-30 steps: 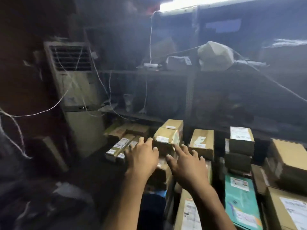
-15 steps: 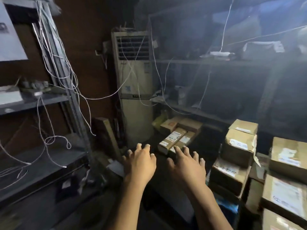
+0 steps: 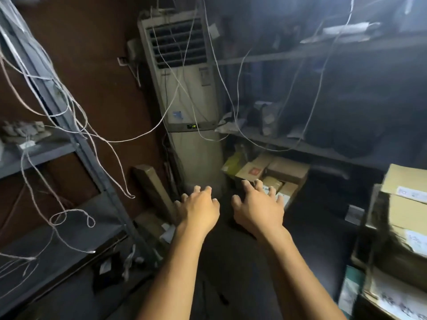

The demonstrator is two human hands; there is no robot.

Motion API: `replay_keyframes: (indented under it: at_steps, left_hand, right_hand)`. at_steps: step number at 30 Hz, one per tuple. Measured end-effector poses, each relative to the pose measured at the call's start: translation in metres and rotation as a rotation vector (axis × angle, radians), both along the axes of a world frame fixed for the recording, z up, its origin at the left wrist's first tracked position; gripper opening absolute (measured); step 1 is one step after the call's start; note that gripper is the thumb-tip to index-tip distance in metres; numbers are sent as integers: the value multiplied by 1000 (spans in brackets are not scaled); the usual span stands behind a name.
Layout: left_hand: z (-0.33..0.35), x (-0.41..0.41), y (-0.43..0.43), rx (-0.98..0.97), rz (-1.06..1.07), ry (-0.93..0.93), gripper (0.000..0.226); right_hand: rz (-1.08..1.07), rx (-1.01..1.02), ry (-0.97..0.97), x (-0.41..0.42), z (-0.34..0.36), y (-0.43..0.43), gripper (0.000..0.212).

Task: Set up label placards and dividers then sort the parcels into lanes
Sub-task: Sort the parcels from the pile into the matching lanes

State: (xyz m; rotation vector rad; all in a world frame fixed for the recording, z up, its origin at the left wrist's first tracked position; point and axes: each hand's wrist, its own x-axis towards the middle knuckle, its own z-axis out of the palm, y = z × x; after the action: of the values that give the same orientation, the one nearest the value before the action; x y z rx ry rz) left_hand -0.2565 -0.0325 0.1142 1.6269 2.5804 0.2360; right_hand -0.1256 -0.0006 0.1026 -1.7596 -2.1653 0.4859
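Both hands are hanging in mid-air over the dark floor, palms facing down. The left hand (image 3: 199, 210) is spreading its fingers out loose and gripping nothing, and the right hand (image 3: 260, 210) is doing the same thing just beside it, so it's empty too. A small heap of parcels (image 3: 277, 172) in brown cardboard is lying on the floor under the back shelf (image 3: 300, 145), showing up just beyond the right hand's fingers. A taller stack of labelled parcels (image 3: 402, 204) is piling up at the right edge, well apart from either hand. A tall floor-standing air conditioner (image 3: 184, 100) is standing in the corner with a green number glowing on its display. A long thin carton (image 3: 150, 188) is leaning against the wall just left of it. White cords (image 3: 120, 141) are dangling all over the grey metal rack (image 3: 57, 245) on the left side
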Motion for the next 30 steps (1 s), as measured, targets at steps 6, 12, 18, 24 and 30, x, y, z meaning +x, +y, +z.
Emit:
replay_keyframes:
  at_steps: [6, 12, 18, 24, 30]
  left_hand:
    - [-11, 0, 87, -38, -124, -16, 48]
    - [-36, 4, 180, -112, -275, -84, 47]
    - [-54, -11, 280, -112, -450, -94, 46]
    - [-82, -40, 373, -134, -539, -166, 46]
    - [-118, -49, 425, -259, -546, -227, 45]
  right_hand:
    - [-90, -55, -27, 4, -19, 70, 54]
    - [-148, -141, -154, 12, -53, 135, 53]
    - [-299, -185, -176, -9, -78, 212, 58]
    - [-420, -265, -162, -40, -103, 287, 61]
    - [-483, -340, -103, -58, -132, 332, 55]
